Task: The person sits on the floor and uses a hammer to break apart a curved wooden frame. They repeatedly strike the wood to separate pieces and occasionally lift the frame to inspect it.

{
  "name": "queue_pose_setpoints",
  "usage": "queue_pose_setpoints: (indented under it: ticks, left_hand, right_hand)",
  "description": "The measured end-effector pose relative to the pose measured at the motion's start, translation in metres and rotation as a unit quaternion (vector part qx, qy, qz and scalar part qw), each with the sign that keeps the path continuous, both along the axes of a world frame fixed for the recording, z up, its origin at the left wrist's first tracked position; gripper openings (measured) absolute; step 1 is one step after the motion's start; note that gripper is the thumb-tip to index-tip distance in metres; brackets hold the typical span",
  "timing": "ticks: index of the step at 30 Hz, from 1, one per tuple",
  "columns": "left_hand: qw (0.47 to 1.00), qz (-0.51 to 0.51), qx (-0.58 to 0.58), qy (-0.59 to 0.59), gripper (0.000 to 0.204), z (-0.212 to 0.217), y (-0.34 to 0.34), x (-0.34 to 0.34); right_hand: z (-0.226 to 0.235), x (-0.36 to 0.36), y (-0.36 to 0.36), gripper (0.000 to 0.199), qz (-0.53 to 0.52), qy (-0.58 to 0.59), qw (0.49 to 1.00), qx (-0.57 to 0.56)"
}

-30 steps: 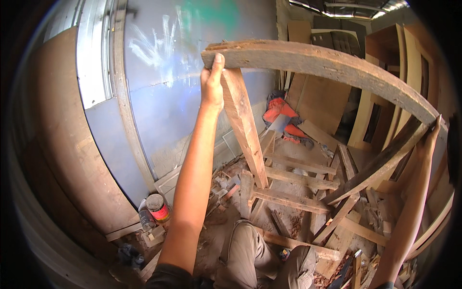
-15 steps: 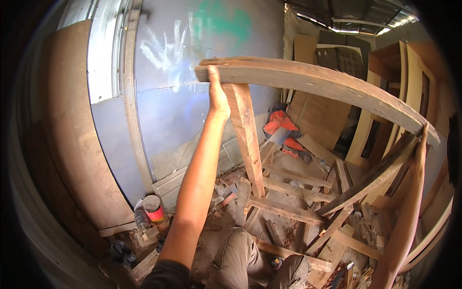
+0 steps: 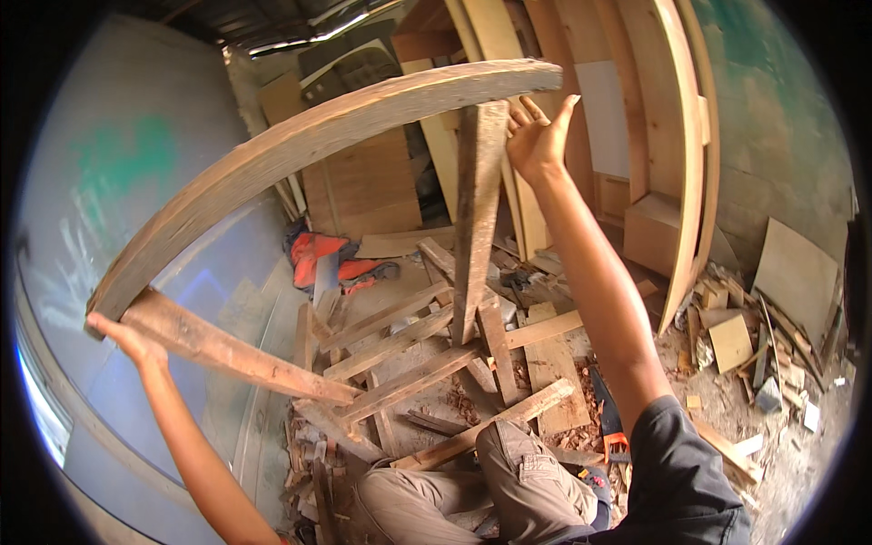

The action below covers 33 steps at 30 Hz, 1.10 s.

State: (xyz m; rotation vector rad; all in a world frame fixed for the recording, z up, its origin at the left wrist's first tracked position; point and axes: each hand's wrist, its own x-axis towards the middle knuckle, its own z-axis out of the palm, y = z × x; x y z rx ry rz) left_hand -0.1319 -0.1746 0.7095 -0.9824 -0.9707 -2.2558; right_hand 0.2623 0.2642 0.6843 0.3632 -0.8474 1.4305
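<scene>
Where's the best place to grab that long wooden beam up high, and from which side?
Probably near both ends, coming from outside and below; the left hand is at one end. The long beam has a left post and a right post reaching it near its ends, so gripping beside those looks steadiest.

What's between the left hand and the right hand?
In the head view, the wooden top beam, with a left post and a right post beneath it.

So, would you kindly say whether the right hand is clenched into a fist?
No, the right hand is open, its thumb spread away from the fingers.
</scene>
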Motion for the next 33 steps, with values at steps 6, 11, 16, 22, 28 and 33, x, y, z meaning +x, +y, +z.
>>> queue_pose_setpoints:
  ticks: [6, 11, 16, 22, 28, 33]
  left_hand:
    - [0.998, 0.055, -0.006, -0.014, 0.105, 0.006, -0.009, 0.014]
    - [0.996, 0.088, -0.012, -0.021, 0.107, 0.005, -0.01, 0.012]
    - [0.997, 0.067, -0.011, -0.03, 0.106, 0.006, -0.008, 0.021]
    - [0.999, -0.036, -0.021, -0.03, 0.096, 0.013, -0.016, 0.007]
    - [0.992, -0.08, -0.044, -0.088, 0.092, 0.02, -0.025, -0.002]
    - [0.971, -0.163, -0.068, -0.159, 0.092, 0.032, -0.035, -0.011]
  right_hand:
    - [0.017, 0.011, 0.003, 0.106, -0.08, 0.061, 0.995, -0.027]
    - [0.033, 0.019, 0.034, 0.084, -0.062, 0.063, 0.996, 0.011]
    - [0.024, 0.026, 0.041, 0.069, -0.023, 0.081, 0.996, -0.019]
    - [0.016, 0.035, 0.05, 0.05, -0.028, 0.051, 0.998, -0.007]
    - [0.021, 0.045, 0.05, 0.035, -0.09, 0.03, 0.994, -0.046]
    - [0.031, 0.056, 0.051, 0.03, -0.142, -0.028, 0.987, -0.072]
